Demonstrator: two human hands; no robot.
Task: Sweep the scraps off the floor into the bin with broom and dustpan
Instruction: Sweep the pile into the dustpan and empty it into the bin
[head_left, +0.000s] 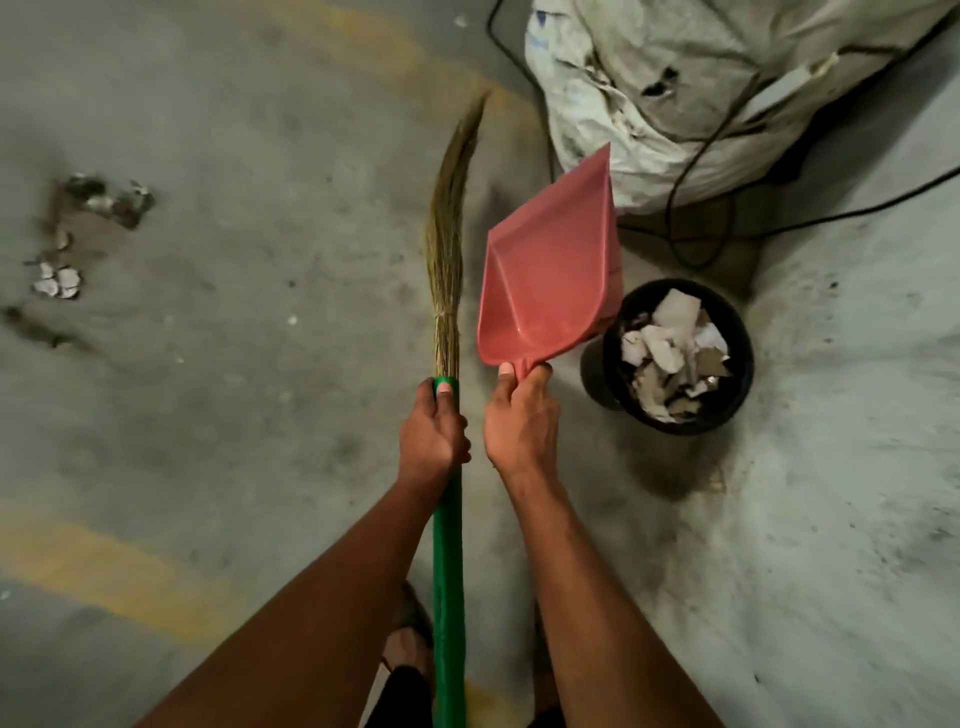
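Scraps are scattered on the concrete floor at far left, well apart from the bin. The broom is grasped by the left hand at the top of its green handle, bristles pointing forward, presumably for short, controlled strokes. The dustpan is gripped at its handle by the right hand and held clear of the floor; nothing is seen in it. The black bin, just right of the dustpan, is filled with torn paper. A white sack and cables lie behind it.
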